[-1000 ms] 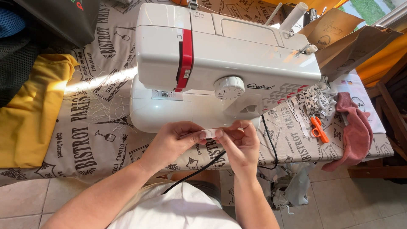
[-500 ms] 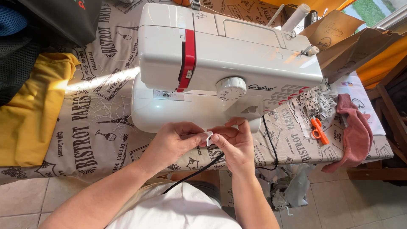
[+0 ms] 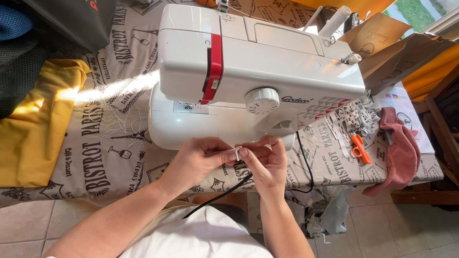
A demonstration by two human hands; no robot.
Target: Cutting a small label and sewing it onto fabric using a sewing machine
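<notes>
Just in front of the sewing machine (image 3: 248, 81), the left hand (image 3: 198, 160) and right hand (image 3: 265, 162) pinch 1 small white piece (image 3: 235, 153) between fingertips. By the look of it, handwork is unfinished; nothing lies under the needle. Orange snips (image 3: 357, 148) lie right of the machine.

We see both hands, the left hand (image 3: 198, 160) and right hand (image 3: 265, 165), pressed close against the front of the sewing machine (image 3: 253, 81), which blocks all the middle of the table (image 3: 95, 157). To the left we have open printed cloth, strewn only with loose threads (image 3: 122, 122), up to the yellow fabric (image 3: 33, 124). To the right it is crowded: black cable (image 3: 306, 167), orange snips (image 3: 357, 148), pink cloth (image 3: 401, 153).
</notes>
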